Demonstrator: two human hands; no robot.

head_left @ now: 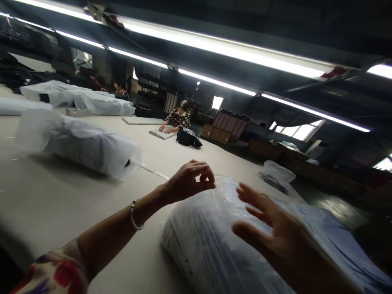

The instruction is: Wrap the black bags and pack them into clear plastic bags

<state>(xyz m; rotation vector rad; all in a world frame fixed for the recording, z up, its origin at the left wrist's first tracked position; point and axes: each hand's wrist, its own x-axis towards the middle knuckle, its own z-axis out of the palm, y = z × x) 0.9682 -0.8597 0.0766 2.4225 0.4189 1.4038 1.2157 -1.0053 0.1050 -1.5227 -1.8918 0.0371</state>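
A large bundle wrapped in clear plastic (208,241) lies on the pale table (128,245) in front of me, with blue-grey material showing through. Over its far left edge is my left hand (191,181), its fingers curled and thumb and fingertips pinched together; whatever sits between them, if anything, is too small to name. A bracelet (134,215) circles that wrist. My right hand (269,228) hovers above the bundle, slightly blurred, fingers apart and holding nothing. Light blue fabric (333,237) lies to the right of the bundle.
A plastic-wrapped bundle (88,145) rests at the left, with more wrapped bundles (92,100) behind it. Another plastic bag (277,175) sits near the right table edge. Across the table a person (180,116) handles flat material beside a black item (188,139). Cartons (216,134) stand beyond.
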